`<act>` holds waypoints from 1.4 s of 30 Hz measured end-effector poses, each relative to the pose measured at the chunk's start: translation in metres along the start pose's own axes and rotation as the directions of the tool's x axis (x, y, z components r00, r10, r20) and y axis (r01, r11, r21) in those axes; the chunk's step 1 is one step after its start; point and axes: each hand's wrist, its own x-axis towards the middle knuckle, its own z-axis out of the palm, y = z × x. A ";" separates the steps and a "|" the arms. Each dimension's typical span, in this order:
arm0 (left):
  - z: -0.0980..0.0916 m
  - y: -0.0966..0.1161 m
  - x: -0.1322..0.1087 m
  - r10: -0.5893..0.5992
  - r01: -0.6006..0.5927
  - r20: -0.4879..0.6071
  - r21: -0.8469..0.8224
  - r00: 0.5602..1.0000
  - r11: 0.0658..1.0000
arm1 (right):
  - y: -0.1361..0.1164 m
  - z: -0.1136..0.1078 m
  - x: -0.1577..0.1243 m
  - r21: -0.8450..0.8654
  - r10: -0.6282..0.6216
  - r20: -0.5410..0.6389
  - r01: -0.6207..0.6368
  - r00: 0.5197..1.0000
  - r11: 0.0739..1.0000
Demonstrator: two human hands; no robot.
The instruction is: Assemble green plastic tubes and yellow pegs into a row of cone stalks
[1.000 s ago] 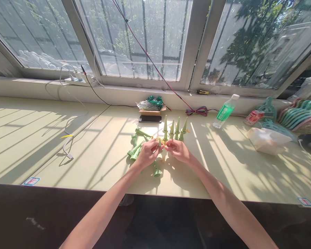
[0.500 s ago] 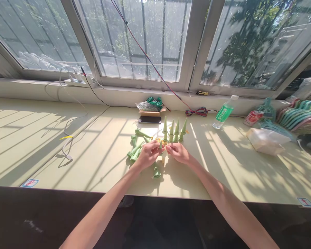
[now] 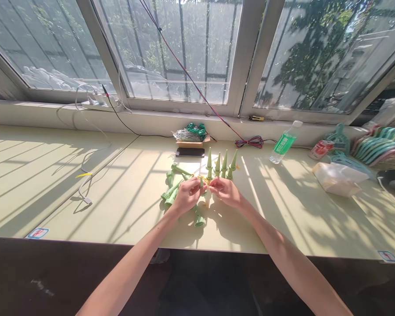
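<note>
My left hand (image 3: pixel 188 194) is closed around a green pointed plastic spike (image 3: pixel 201 181), whose tip stands up between the fingers. Close beside it, my right hand (image 3: pixel 226 192) is pinched, its fingertips almost meeting those of the left. What the right fingers hold is too small to make out; yellowish bits show around the fingertips. Several green spikes (image 3: pixel 224 166) stand upright in a row just beyond the right hand. To the left of my hands lies a loose pile of green hollow cone pieces (image 3: pixel 172 193), and one more cone piece (image 3: pixel 199 219) lies nearer the front edge.
Behind the spikes are a black phone (image 3: pixel 190 152) and a small cardboard box (image 3: pixel 189 143) with plastic and green stuff. A water bottle (image 3: pixel 283 142), a can (image 3: pixel 321 149), a white packet (image 3: pixel 340 179) and hangers (image 3: pixel 382 147) stand right. A white cable (image 3: pixel 85 193) lies left.
Both hands' fingertips have shifted slightly left, and the spike in my left hand has moved a little left and up. The pieces on the table stay where they were.
</note>
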 end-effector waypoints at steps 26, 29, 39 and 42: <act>-0.004 0.001 -0.001 0.048 -0.049 0.103 0.007 0.994 0.999 | -0.002 -0.001 -0.001 -0.149 0.035 0.005 -0.034 0.999 0.988; -0.004 0.001 -0.001 0.081 -0.082 0.102 0.004 0.991 0.997 | -0.002 -0.001 -0.001 -0.162 0.030 0.001 -0.030 1.000 0.986; -0.002 -0.007 -0.002 0.127 -0.134 0.087 0.072 0.988 0.988 | 0.003 0.002 0.000 -0.191 -0.010 -0.029 0.004 1.000 0.982; 0.000 -0.007 -0.002 0.114 -0.119 0.060 0.098 0.992 0.988 | 0.001 0.001 0.001 -0.248 -0.047 -0.090 0.023 0.995 0.968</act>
